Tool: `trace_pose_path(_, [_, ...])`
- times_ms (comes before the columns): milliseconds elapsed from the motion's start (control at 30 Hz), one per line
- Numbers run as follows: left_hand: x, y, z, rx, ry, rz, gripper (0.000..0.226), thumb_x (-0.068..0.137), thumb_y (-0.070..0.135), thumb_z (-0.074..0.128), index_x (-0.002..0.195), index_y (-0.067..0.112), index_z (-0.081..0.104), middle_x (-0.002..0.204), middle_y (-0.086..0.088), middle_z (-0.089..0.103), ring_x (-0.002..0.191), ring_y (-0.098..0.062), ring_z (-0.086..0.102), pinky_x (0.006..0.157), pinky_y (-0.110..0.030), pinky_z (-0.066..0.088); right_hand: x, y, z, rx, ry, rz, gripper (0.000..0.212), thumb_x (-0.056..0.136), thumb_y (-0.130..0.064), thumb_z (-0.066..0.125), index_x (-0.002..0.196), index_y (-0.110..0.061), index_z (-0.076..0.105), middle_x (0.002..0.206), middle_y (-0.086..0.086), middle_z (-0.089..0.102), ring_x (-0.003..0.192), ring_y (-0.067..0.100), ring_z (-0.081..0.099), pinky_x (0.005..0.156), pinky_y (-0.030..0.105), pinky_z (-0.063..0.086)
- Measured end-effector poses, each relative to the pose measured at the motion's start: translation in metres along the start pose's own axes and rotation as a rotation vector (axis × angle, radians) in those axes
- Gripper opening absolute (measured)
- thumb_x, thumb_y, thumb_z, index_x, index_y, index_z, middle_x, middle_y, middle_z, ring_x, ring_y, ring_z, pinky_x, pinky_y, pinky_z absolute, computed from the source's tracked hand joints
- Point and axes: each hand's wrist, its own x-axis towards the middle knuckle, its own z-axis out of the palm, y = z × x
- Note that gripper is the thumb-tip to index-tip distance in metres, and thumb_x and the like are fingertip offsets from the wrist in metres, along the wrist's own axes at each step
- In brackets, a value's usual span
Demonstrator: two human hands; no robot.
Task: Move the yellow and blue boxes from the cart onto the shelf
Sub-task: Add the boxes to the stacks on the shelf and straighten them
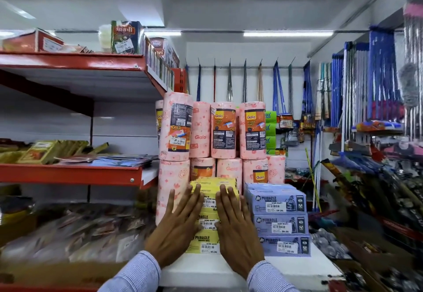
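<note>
The yellow boxes (pixel 211 214) sit stacked on the white shelf (pixel 201 268), beside the blue boxes (pixel 280 218); both hands, left (pixel 176 225) and right (pixel 235 227), press flat and open against them, gripping nothing; no cart shows; the job looks nearly done.

Single head cam, wide-angle, strong barrel distortion at the edges. Looks forward along a shop aisle, pitched slightly down. Close range: both forearms enter from the bottom edge, white shelf (pixel 206 268) just ahead. Red shelving (pixel 68 174) fills the left, hanging mops (pixel 377 74) the right, ceiling on top. No second view.
</note>
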Motion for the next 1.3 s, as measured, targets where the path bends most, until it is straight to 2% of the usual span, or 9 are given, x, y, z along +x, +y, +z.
trace_pose_path(300, [-0.001, -0.006, 0.009, 0.011, -0.003, 0.038, 0.070, 0.099, 0.046, 0.031, 0.153, 0.005, 0.013, 0.163, -0.016, 0.009, 0.150, -0.032, 0.012, 0.116, -0.057, 0.008, -0.002, 0.000, 0.001, -0.031, -0.018, -0.017, 0.072, 0.096, -0.021, 0.044, 0.154, -0.011, 0.001, 0.164, 0.006, -0.005, 0.150, 0.023, -0.005, 0.117, 0.045, 0.005])
trace_pose_path(433, [-0.003, 0.003, 0.000, -0.019, 0.018, 0.022, 0.069, 0.100, 0.044, 0.030, 0.154, 0.007, 0.009, 0.164, -0.015, 0.006, 0.151, -0.029, 0.009, 0.118, -0.055, 0.003, -0.010, 0.004, -0.010, -0.023, -0.004, -0.038, 0.071, 0.098, -0.021, 0.042, 0.153, -0.011, 0.000, 0.164, 0.007, -0.006, 0.150, 0.023, -0.007, 0.118, 0.046, 0.006])
trace_pose_path(533, [0.005, 0.024, -0.010, -0.058, 0.042, 0.043, 0.069, 0.100, 0.040, 0.033, 0.154, 0.009, 0.004, 0.164, -0.013, 0.003, 0.151, -0.028, 0.004, 0.118, -0.054, 0.003, -0.026, 0.018, -0.029, -0.026, 0.024, -0.039, 0.072, 0.095, -0.016, 0.044, 0.153, -0.010, 0.001, 0.164, 0.009, -0.004, 0.150, 0.025, -0.005, 0.118, 0.047, 0.007])
trace_pose_path(667, [0.033, 0.065, -0.025, -0.084, 0.067, 0.088, 0.069, 0.100, 0.038, 0.035, 0.154, 0.008, 0.004, 0.164, -0.014, 0.003, 0.151, -0.028, -0.002, 0.118, -0.053, 0.004, -0.045, 0.056, -0.052, -0.085, 0.064, -0.003, 0.068, 0.095, -0.016, 0.038, 0.153, -0.007, 0.003, 0.164, 0.011, -0.001, 0.150, 0.027, -0.002, 0.118, 0.049, 0.010])
trace_pose_path(833, [0.071, 0.116, -0.028, -0.081, 0.085, 0.153, 0.070, 0.101, 0.035, 0.041, 0.154, 0.006, 0.005, 0.164, -0.015, 0.001, 0.151, -0.029, -0.005, 0.118, -0.051, 0.005, -0.056, 0.110, -0.064, -0.148, 0.055, 0.065, 0.072, 0.095, -0.019, 0.045, 0.153, -0.006, 0.003, 0.163, 0.014, 0.000, 0.150, 0.028, -0.002, 0.118, 0.049, 0.008])
trace_pose_path(1033, [0.092, 0.140, -0.007, -0.038, 0.032, 0.075, 0.068, 0.102, 0.039, 0.037, 0.153, 0.004, 0.009, 0.163, -0.020, 0.003, 0.150, -0.034, -0.008, 0.115, -0.057, 0.010, -0.056, 0.138, -0.055, -0.170, -0.002, 0.074, 0.065, 0.100, -0.029, 0.030, 0.153, -0.007, 0.000, 0.163, 0.013, -0.002, 0.150, 0.030, -0.002, 0.117, 0.050, 0.008])
trace_pose_path(1300, [0.093, 0.143, 0.008, -0.108, 0.014, 0.034, 0.066, 0.103, 0.033, 0.034, 0.154, 0.006, 0.002, 0.164, -0.015, -0.003, 0.151, -0.028, -0.005, 0.118, -0.048, 0.005, -0.058, 0.149, -0.048, -0.114, -0.007, 0.048, 0.069, 0.098, -0.022, 0.039, 0.153, -0.008, 0.001, 0.164, 0.011, 0.000, 0.150, 0.026, -0.003, 0.117, 0.050, 0.011])
